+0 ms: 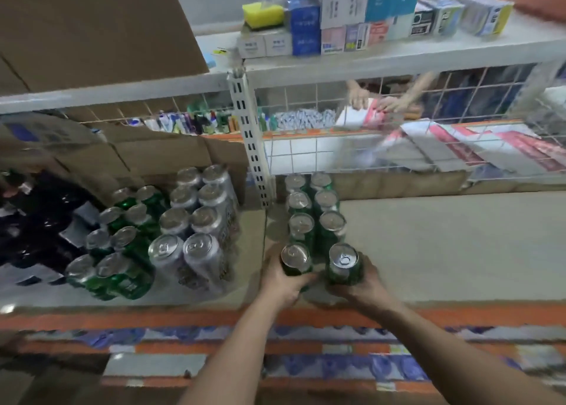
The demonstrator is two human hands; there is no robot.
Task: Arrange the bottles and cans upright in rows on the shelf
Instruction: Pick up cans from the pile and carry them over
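Note:
My left hand (283, 282) grips an upright green can (295, 259) near the front of the grey shelf (444, 245). Beside it my right hand (358, 285) grips a second upright green can (343, 263). Both cans stand at the near end of two rows of green cans (314, 211) that run back towards the white upright post (251, 135). Left of the post stand silver cans (196, 221) and more green cans (122, 245), all upright in rows.
Dark bottles (33, 221) lie at the far left beside cardboard boxes (147, 156). A wire mesh panel (428, 123) closes the shelf's back; another person's hands (382, 101) handle packets behind it. Boxed goods (346, 21) fill the upper shelf. Bare shelf extends to the right.

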